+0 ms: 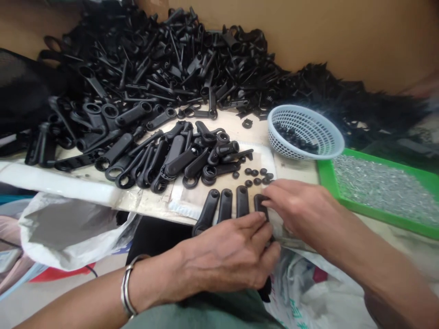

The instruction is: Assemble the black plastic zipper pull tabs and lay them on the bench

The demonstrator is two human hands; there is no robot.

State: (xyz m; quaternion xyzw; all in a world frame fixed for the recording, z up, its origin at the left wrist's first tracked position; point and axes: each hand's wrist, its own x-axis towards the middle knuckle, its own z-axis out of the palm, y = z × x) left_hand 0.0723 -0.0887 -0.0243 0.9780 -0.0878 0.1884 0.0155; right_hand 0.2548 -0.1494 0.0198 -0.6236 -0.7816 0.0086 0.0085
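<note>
Several black plastic crank-like handles stand in a row at the table's front edge, among them one handle (242, 201) in plain view. My left hand (233, 256), with a silver bangle at the wrist, is closed round the lower part of the rightmost handle (259, 201). At that handle's upper end are the pinched fingertips of my right hand (291, 201); whatever lies between them is hidden. Just beyond, a few small round black caps (254, 172) lie scattered on the table. The lower ends of the row are partly covered by my left hand.
Loose black handles (178, 155) lie mid-table, before a large heap of black parts (171, 59). On the right are a light blue basket (331, 146) holding small black pieces and a green tray (329, 178) of metal screws or pins. A white bag (37, 228) hangs open at left.
</note>
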